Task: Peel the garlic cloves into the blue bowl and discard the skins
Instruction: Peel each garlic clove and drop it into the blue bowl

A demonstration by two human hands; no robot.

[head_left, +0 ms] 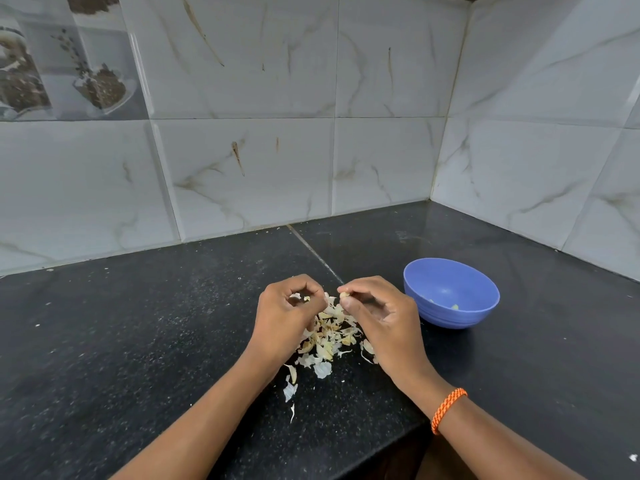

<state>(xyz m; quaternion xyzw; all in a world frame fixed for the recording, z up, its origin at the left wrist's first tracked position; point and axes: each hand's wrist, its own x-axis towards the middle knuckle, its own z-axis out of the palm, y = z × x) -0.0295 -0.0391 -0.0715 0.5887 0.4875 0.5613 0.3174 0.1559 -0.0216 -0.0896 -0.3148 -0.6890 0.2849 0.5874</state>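
Note:
A blue bowl [451, 292] stands on the black counter to the right of my hands, with a few pale peeled cloves low inside it. A heap of garlic skins [329, 337] lies on the counter between and below my hands. My right hand [377, 313] pinches a small garlic clove [344, 294] between thumb and fingertips. My left hand [289, 311] has its fingers curled round a scrap of garlic skin [300, 297]. The two hands are a few centimetres apart above the heap.
The black speckled counter [138, 341] sits in a corner of marble-patterned wall tiles [242, 168]. Its front edge runs near the lower right, beneath my right forearm with the orange bracelet [448, 410]. Loose skin flakes [290, 389] trail toward me.

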